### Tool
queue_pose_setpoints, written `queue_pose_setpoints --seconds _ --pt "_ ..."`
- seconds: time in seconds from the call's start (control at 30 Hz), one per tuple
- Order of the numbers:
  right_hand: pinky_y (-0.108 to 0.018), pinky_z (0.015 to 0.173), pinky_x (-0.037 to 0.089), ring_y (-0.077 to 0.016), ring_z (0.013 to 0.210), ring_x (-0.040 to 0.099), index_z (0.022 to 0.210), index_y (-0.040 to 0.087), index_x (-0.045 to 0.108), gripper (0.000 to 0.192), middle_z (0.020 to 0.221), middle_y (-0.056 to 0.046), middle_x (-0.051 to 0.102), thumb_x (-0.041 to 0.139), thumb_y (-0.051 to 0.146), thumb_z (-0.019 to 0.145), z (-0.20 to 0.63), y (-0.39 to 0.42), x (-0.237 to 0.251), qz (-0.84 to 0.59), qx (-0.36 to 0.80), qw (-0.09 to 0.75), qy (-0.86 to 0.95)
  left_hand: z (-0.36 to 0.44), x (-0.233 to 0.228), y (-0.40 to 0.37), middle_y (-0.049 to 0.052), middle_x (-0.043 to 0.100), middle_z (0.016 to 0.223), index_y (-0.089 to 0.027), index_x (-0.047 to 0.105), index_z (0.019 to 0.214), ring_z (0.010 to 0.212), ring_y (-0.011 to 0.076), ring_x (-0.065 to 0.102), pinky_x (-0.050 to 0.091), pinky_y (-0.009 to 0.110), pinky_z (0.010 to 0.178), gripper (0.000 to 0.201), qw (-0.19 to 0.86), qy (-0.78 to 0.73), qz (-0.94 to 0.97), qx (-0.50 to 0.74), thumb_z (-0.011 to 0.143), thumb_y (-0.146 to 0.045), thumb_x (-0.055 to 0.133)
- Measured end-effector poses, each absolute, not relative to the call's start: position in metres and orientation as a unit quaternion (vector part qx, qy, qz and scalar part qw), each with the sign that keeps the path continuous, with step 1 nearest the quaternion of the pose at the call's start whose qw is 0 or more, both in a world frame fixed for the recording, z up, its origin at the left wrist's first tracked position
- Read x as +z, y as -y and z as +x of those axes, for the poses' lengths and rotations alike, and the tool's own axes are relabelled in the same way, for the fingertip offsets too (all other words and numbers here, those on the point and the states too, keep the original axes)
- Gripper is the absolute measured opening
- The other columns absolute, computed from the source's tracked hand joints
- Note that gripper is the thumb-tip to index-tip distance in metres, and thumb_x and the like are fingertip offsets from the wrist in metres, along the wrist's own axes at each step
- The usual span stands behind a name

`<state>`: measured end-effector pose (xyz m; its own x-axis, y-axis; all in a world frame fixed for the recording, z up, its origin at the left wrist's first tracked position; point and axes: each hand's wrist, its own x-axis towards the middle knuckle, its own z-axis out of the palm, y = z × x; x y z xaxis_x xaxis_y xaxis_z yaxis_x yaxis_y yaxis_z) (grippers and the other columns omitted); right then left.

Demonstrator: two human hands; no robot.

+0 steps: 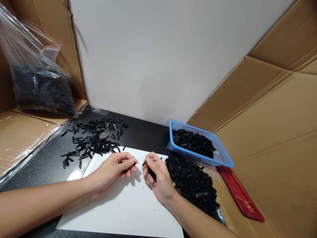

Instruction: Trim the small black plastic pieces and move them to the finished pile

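Note:
Above the white board (123,211), my left hand (119,167) is closed in a pinch, thumb against index finger. A tiny dark tip shows at that pinch, and some black lies under its fingers. My right hand (159,177), a short gap to the right, has its fingers curled around a small black piece (151,174); another dark tip pokes out by its thumb. Behind my left hand lie scattered slim black pieces (95,142), some with a shiny face. Close beside my right wrist is a dense heap of matte black pieces (192,181).
A blue plastic basket (198,158) full of black pieces stands behind the heap. At left, a clear zip bag (42,89) of black material rests on cardboard (27,132). A red flat object (241,195) lies at right. Cardboard walls and a white wall (148,59) enclose the table.

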<state>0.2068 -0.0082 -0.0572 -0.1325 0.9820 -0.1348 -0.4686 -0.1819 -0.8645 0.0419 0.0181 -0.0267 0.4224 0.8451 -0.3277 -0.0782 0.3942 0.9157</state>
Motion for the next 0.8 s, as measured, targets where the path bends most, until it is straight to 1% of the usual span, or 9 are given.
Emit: queue_pose_setpoints --seconds 0.07,0.13,0.23,0.33,0.5,0.6,0.7,0.8 --pt "-0.016 0.034 0.015 -0.0036 0.036 0.027 0.069 0.02 0.047 0.031 0.055 0.004 0.058 0.065 0.043 0.08 0.207 0.008 -0.056 -0.36 0.674 0.544 0.346 0.042 -0.028 -0.018 -0.001 0.062 0.063 -0.014 0.069 0.075 0.053 0.0092 0.044 0.031 0.022 0.053 0.029 0.71 -0.438 0.44 0.333 0.072 -0.043 0.073" --pt "-0.015 0.033 0.015 -0.0032 0.035 0.025 0.067 0.02 0.045 0.034 0.054 0.005 0.058 0.067 0.044 0.079 0.206 0.008 -0.056 -0.365 0.668 0.543 0.354 0.041 -0.029 -0.017 -0.001 0.061 0.062 -0.015 0.072 0.078 0.052 0.0094 0.043 0.033 0.022 0.054 0.029 0.708 -0.443 0.431 0.341 0.073 -0.043 0.072" --pt "-0.015 0.032 0.013 -0.0019 0.033 0.022 0.072 0.019 0.05 0.033 0.051 0.007 0.056 0.073 0.044 0.075 0.201 0.009 -0.058 -0.398 0.668 0.517 0.358 0.042 -0.029 -0.017 0.0 0.062 0.061 -0.015 0.075 0.081 0.053 0.0097 0.043 0.034 0.023 0.054 0.028 0.709 -0.452 0.417 0.347 0.07 -0.042 0.074" --pt "-0.015 0.031 0.014 -0.0015 0.032 0.022 0.078 0.018 0.056 0.032 0.048 0.007 0.054 0.076 0.042 0.071 0.196 0.011 -0.059 -0.426 0.663 0.493 0.368 0.043 -0.029 -0.016 0.0 0.062 0.06 -0.016 0.078 0.08 0.053 0.0103 0.042 0.032 0.023 0.053 0.026 0.707 -0.446 0.425 0.349 0.068 -0.04 0.075" --pt "-0.015 0.031 0.014 -0.0016 0.032 0.022 0.075 0.018 0.057 0.029 0.045 0.008 0.05 0.076 0.04 0.072 0.195 0.012 -0.06 -0.438 0.645 0.507 0.368 0.043 -0.03 -0.015 0.001 0.063 0.06 -0.017 0.08 0.08 0.055 0.0106 0.039 0.03 0.023 0.053 0.025 0.708 -0.438 0.435 0.342 0.065 -0.037 0.078" --pt "-0.015 0.031 0.015 -0.0013 0.033 0.022 0.074 0.018 0.057 0.027 0.047 0.008 0.051 0.074 0.039 0.075 0.196 0.013 -0.061 -0.433 0.637 0.517 0.374 0.042 -0.029 -0.015 0.0 0.063 0.064 -0.017 0.079 0.086 0.058 0.0111 0.042 0.034 0.023 0.058 0.026 0.725 -0.43 0.408 0.351 0.069 -0.038 0.076" --pt "-0.015 0.032 0.015 -0.0009 0.033 0.023 0.077 0.017 0.059 0.025 0.048 0.008 0.052 0.074 0.038 0.075 0.198 0.013 -0.062 -0.428 0.632 0.525 0.376 0.041 -0.028 -0.015 0.0 0.064 0.069 -0.018 0.077 0.095 0.064 0.0119 0.048 0.039 0.023 0.067 0.028 0.745 -0.418 0.368 0.368 0.074 -0.036 0.073" --pt "-0.015 0.033 0.015 -0.0009 0.033 0.024 0.08 0.018 0.06 0.024 0.048 0.008 0.052 0.075 0.036 0.075 0.198 0.011 -0.063 -0.428 0.632 0.529 0.372 0.038 -0.031 -0.016 -0.001 0.064 0.069 -0.02 0.074 0.103 0.068 0.0116 0.05 0.039 0.022 0.069 0.029 0.742 -0.419 0.36 0.379 0.076 -0.032 0.072"
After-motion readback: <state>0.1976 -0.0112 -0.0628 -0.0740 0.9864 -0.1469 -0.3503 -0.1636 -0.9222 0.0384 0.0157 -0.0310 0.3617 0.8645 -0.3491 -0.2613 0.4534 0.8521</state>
